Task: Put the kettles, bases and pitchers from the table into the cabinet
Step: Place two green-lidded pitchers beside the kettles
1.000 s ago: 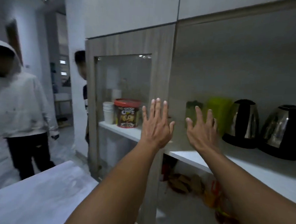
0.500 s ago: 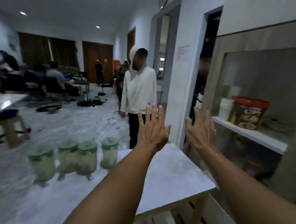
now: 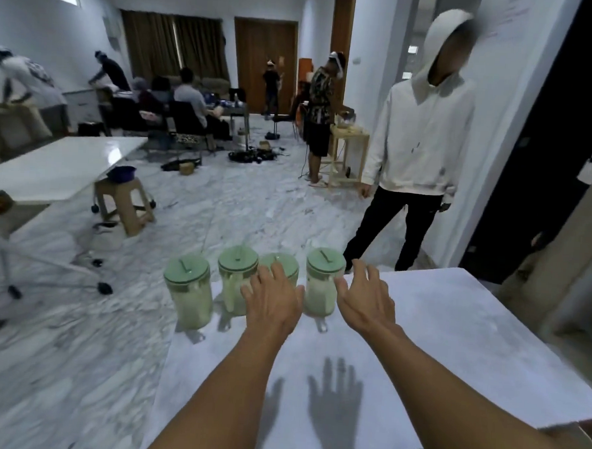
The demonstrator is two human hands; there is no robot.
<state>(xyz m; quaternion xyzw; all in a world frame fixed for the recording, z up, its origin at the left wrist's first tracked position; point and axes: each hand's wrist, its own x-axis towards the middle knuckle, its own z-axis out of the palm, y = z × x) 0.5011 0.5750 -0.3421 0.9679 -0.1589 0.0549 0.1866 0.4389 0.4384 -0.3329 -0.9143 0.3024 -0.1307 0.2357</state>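
Person in white hoodie (image 3: 421, 128) and black trousers stands just past the table's far edge, by a white pillar (image 3: 520, 98). Beige stool (image 3: 124, 198) with a dark bowl (image 3: 120, 173) on top sits beside a white table (image 3: 57, 163) at left. Seated group (image 3: 177, 104) at the back; brown doors (image 3: 264, 58) behind.
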